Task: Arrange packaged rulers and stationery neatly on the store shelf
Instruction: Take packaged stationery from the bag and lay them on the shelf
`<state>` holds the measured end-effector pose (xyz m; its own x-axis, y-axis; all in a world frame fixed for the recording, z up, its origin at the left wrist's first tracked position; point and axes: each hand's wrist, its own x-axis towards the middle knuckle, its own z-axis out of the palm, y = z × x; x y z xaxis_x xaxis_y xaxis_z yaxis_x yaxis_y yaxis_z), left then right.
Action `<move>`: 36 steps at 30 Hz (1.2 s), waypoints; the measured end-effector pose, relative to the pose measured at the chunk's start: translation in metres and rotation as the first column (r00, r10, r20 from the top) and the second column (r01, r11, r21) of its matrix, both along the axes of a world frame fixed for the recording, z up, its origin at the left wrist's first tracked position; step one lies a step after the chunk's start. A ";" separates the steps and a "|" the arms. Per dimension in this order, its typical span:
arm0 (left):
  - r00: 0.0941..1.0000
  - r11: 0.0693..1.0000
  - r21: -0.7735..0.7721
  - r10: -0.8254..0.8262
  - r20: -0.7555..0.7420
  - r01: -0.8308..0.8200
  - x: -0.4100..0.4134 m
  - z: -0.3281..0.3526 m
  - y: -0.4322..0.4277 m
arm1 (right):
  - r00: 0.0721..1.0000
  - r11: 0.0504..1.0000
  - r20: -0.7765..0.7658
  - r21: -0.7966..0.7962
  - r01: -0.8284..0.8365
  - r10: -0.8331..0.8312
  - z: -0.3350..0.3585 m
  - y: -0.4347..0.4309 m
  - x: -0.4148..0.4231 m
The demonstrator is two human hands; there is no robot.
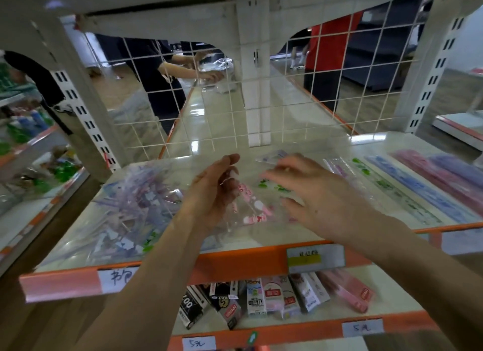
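Observation:
Over the middle of the white shelf (261, 235), my left hand (213, 194) pinches the end of a clear packaged ruler (257, 209) printed with pink figures. My right hand (311, 194) hovers just right of it with fingers spread and slightly blurred, above another clear ruler with green print (277, 187); I cannot tell whether it touches. A loose heap of packaged rulers (130, 201) lies on the shelf's left part. On the right, rulers lie in neat parallel rows: green-printed (386, 186), blue (423, 191), pink (449, 183).
An orange rail with price labels (315, 258) edges the shelf front. Boxed stationery (261, 295) fills the lower shelf. A white wire grid (235, 89) backs the shelf; behind it stand a person in dark clothes (162, 84) and another in red (329, 45). Another stocked shelf (31, 152) is at left.

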<state>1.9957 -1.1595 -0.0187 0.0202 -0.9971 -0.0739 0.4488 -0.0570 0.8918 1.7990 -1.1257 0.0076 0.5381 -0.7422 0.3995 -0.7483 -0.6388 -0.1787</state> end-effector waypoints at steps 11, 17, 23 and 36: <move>0.973 0.968 0.102 -0.232 0.012 0.230 -0.008 0.007 0.005 | 0.985 0.922 -0.171 -0.377 -0.091 0.027 0.011 -0.031 0.016; 0.905 0.947 0.088 -0.320 0.281 0.308 -0.013 0.027 0.004 | 0.993 0.986 -0.108 -0.155 -0.063 0.046 0.021 -0.022 -0.008; 0.660 0.964 0.055 -0.219 0.718 0.260 -0.023 0.037 -0.005 | 0.994 0.969 -0.007 0.222 0.107 -0.108 0.018 -0.008 -0.023; -0.128 0.905 0.159 -0.117 0.985 0.395 -0.036 0.019 0.019 | 0.949 0.905 -0.252 0.331 0.266 -0.187 -0.008 -0.002 -0.021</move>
